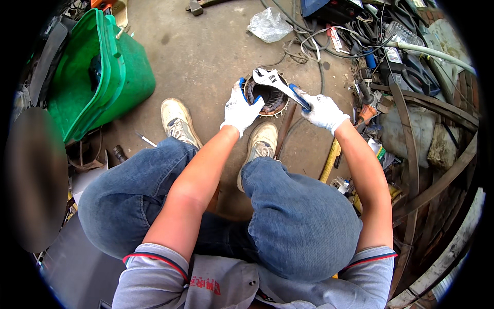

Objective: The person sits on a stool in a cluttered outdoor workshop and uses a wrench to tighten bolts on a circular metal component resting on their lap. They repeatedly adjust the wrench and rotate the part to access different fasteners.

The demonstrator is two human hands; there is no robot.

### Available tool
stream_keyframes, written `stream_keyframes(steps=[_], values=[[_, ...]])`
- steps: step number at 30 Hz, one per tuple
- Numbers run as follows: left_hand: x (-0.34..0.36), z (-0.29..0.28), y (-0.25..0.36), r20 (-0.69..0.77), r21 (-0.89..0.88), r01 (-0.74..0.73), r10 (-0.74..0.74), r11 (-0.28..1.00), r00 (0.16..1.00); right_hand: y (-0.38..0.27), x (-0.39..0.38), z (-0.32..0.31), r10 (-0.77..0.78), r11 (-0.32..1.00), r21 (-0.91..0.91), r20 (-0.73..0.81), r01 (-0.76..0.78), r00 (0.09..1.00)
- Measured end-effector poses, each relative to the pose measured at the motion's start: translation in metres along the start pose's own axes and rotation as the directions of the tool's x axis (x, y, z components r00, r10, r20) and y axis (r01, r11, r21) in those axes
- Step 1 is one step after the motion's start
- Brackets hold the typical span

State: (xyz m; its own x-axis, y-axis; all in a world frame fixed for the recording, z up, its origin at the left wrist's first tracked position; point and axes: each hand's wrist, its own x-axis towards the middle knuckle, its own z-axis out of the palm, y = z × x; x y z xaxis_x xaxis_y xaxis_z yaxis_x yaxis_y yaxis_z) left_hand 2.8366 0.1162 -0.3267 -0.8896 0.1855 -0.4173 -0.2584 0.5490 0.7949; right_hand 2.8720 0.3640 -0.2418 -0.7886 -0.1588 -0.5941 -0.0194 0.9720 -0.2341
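Observation:
On the floor just beyond my feet sits a round motor stator (276, 102), with dark coil windings inside and a notched metal rim. My left hand (240, 110), in a white and blue work glove, grips its left side, thumb over the near rim. My right hand (322, 111), gloved likewise, is closed around the blue handle of an adjustable wrench (282, 84). The wrench's silver head lies over the stator's far edge; whether it touches cannot be made out. A long rusty bar (286, 131) lies close to the stator's near right side.
A green plastic bin (135, 64) lies tipped at the left. Cables, tools and scrap crowd the right, with a yellow handle (330, 160) near my right forearm. A clear plastic bag (269, 24) and a hammer (196, 7) lie farther off. My shoes (177, 122) flank the work.

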Motion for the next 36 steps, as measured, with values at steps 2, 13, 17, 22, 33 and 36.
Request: stream_keyframes(steps=[2,13,17,22,33,36], values=[[0.001,0.003,0.001,-0.006,-0.015,-0.007,0.006,1.000,1.000,0.001,-0.002,0.003,0.021,1.000,0.019,-0.053,-0.020,0.998],[0.047,-0.015,0.005,0.042,0.099,-0.041,0.037,0.994,0.998,-0.051,-0.082,0.049,0.340,0.353,0.935,-0.093,-0.035,0.936],[0.105,-0.056,0.047,0.493,0.309,-0.248,0.068,0.918,0.867,-0.045,-0.119,0.071,0.340,-0.144,0.988,-0.010,0.062,0.940],[0.154,-0.081,0.093,0.769,0.589,-0.665,-0.064,0.460,0.636,-0.056,-0.110,0.088,0.329,-0.116,0.988,0.136,-0.103,0.935],[0.069,-0.067,0.017,-0.223,0.307,0.201,-0.135,0.930,0.965,-0.072,-0.075,0.096,0.268,0.010,0.999,0.037,-0.041,0.963],[0.070,-0.059,0.012,-0.281,0.315,0.022,0.071,0.949,0.957,-0.068,-0.062,0.091,0.277,-0.136,0.990,0.015,0.024,0.961]])
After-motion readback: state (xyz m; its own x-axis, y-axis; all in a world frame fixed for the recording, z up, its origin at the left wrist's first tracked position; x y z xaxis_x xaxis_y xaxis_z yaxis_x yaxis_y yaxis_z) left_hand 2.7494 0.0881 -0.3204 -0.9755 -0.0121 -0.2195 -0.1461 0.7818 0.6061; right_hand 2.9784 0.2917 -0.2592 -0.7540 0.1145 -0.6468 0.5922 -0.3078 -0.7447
